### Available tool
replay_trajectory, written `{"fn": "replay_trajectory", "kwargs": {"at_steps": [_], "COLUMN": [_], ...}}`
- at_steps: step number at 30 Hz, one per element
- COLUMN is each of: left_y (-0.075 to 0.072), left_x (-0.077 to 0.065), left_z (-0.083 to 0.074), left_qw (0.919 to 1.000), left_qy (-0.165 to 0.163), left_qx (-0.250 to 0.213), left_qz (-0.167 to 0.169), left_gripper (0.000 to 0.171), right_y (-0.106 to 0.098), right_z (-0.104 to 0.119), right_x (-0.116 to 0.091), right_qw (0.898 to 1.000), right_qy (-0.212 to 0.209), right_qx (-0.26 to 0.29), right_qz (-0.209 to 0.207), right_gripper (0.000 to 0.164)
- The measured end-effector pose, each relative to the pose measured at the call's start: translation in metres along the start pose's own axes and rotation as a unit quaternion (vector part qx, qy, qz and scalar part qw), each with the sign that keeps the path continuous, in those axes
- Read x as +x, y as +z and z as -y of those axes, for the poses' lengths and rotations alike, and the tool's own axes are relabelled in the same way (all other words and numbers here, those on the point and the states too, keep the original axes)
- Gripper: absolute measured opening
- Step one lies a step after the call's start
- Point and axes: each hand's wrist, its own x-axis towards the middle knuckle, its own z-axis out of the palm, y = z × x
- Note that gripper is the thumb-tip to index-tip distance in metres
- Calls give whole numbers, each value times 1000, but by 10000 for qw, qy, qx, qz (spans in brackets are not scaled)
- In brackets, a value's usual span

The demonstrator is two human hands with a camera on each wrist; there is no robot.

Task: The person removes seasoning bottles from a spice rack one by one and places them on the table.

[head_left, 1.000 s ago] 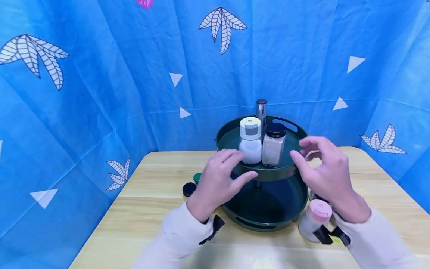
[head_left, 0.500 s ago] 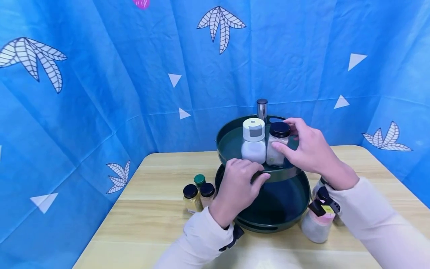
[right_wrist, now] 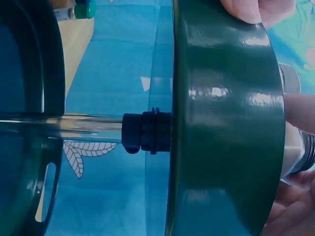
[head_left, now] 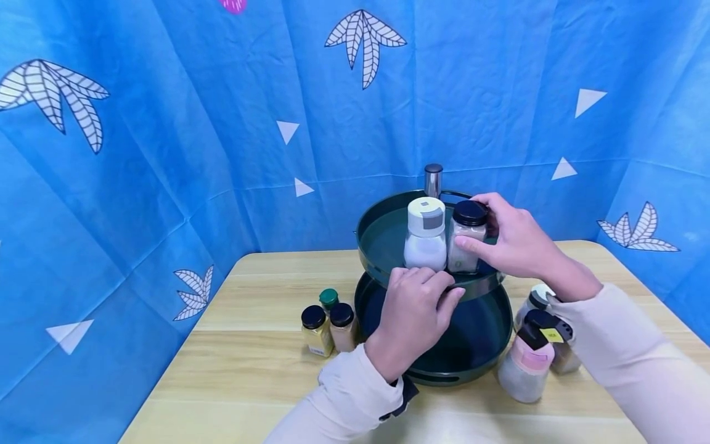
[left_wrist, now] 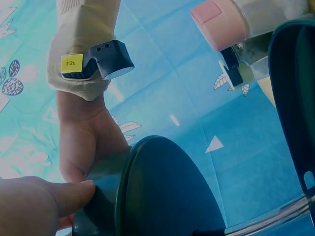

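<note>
A dark green two-tier turntable rack (head_left: 377, 259) stands on the table, its upper tray carrying two jars. My left hand (head_left: 416, 314) pinches the front rim of that tray, fingers curled over the edge; in the left wrist view its thumb (left_wrist: 74, 196) presses the outer wall. My right hand (head_left: 516, 237) grips a square clear jar (head_left: 465, 253) with a black lid and pale contents, thumb in front and fingers behind. Close to its left stands a white-capped jar (head_left: 426, 240) of white powder. In the right wrist view the tray wall (right_wrist: 226, 123) hides much of the gripped jar.
Left of the rack stand two black-lidded jars (head_left: 317, 333) and a green-capped bottle (head_left: 328, 298). At the right are a pink-capped jar (head_left: 524, 376) and more jars (head_left: 567, 359), partly behind the right sleeve. A metal post (head_left: 433, 180) rises through the rack; a blue curtain (head_left: 355, 123) hangs behind.
My right hand has come in from the right and taken hold of the black-lidded jar. The left hand has moved right onto the tray rim. Both jars on the tray have shifted right.
</note>
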Motion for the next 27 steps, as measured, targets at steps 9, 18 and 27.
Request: {"fn": "replay_trajectory", "kwargs": {"at_steps": [9, 18, 27], "left_y": [2, 5, 6], "left_x": [-1, -2, -2], "left_z": [0, 1, 2], "left_qw": [10000, 9999, 9999], "left_qy": [36, 52, 68], "left_qx": [-10, -34, -40], "left_qz": [-36, -87, -133], "left_gripper": [14, 13, 14], "right_y": [2, 3, 3], "right_z": [-5, -6, -7], "right_x": [1, 0, 2], "right_qw": [9993, 9988, 9986], "right_qy": [-167, -267, -202], "right_qx": [44, 22, 40], "right_qz": [-339, -416, -478], "right_gripper": [55, 54, 54]}}
